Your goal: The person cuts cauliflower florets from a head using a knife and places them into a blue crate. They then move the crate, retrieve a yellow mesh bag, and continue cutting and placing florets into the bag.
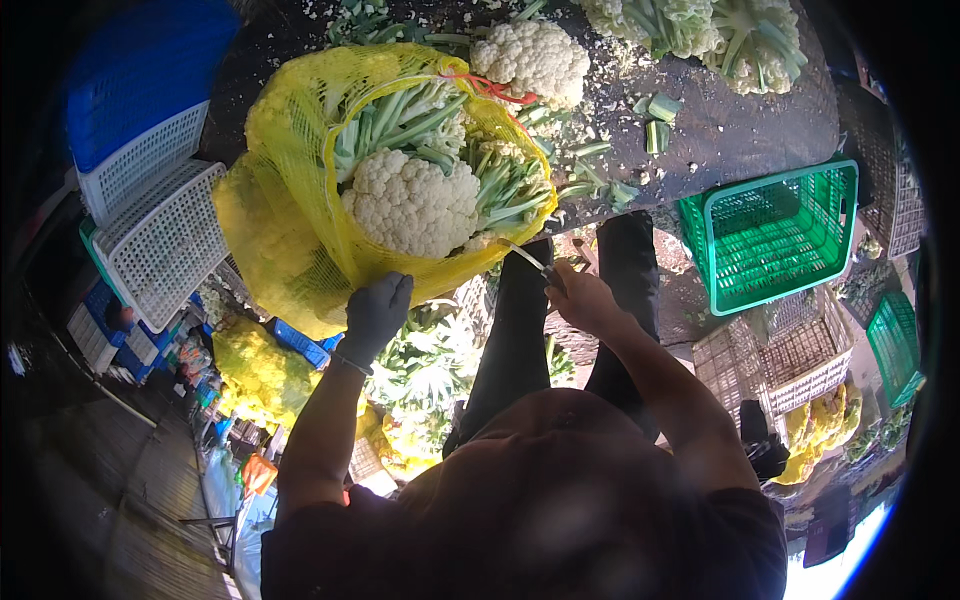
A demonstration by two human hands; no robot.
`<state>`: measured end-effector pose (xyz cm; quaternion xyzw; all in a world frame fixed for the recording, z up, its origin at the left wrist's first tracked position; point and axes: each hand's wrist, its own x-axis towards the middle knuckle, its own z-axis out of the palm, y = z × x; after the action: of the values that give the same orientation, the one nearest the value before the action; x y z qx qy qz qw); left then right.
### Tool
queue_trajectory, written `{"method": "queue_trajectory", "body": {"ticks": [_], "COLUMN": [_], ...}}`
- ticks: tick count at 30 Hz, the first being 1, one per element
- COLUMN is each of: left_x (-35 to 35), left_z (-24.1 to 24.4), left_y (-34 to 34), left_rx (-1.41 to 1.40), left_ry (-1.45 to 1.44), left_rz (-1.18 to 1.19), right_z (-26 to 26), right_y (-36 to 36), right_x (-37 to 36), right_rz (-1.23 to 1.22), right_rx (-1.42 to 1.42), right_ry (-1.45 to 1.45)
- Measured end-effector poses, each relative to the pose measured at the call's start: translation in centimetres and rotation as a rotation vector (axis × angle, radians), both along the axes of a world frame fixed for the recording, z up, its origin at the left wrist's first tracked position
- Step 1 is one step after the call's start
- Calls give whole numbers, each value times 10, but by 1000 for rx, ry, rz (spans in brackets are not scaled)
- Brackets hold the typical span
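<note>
A yellow mesh bag lies on the dark table with its mouth facing me, holding several cauliflowers. One white cauliflower head shows in the opening beside cut green stalks. My left hand, in a grey glove, is closed on the bag's lower edge. My bare right hand grips a knife by its handle; its narrow blade points to the bag's rim, and whether it touches the mesh cannot be told. A red drawstring lies along the upper rim. Another cauliflower sits just behind the bag.
More cauliflowers stand at the table's back right, with leaf scraps on the tabletop. A green plastic crate is at the right, above beige crates. White crates stand left. Leaves are heaped below.
</note>
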<state>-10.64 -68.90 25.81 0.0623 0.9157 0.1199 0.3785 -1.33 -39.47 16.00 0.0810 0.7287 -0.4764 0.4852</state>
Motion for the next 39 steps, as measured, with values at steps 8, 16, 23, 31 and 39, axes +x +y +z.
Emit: {"method": "queue_trajectory", "body": {"ticks": [8, 16, 23, 31, 39], "left_x": [-18, -53, -56, -138, -121], "left_z": [-24, -9, 8, -45, -138], "left_y": [-10, 22, 80, 95, 134], "left_rx": [109, 152, 129, 592, 835], "left_ry": [207, 298, 454, 259, -382], "left_rz": [767, 605, -149, 323, 770], "right_z": [-29, -51, -15, -118, -146], "right_y": [-34, -79, -44, 9, 6], "right_x": [-62, -154, -99, -48, -44], "right_rz": [-791, -596, -931, -1273, -1627], "right_rx": [-332, -672, -692, -439, -433], "right_ry": [-37, -275, -105, -399, -414]}}
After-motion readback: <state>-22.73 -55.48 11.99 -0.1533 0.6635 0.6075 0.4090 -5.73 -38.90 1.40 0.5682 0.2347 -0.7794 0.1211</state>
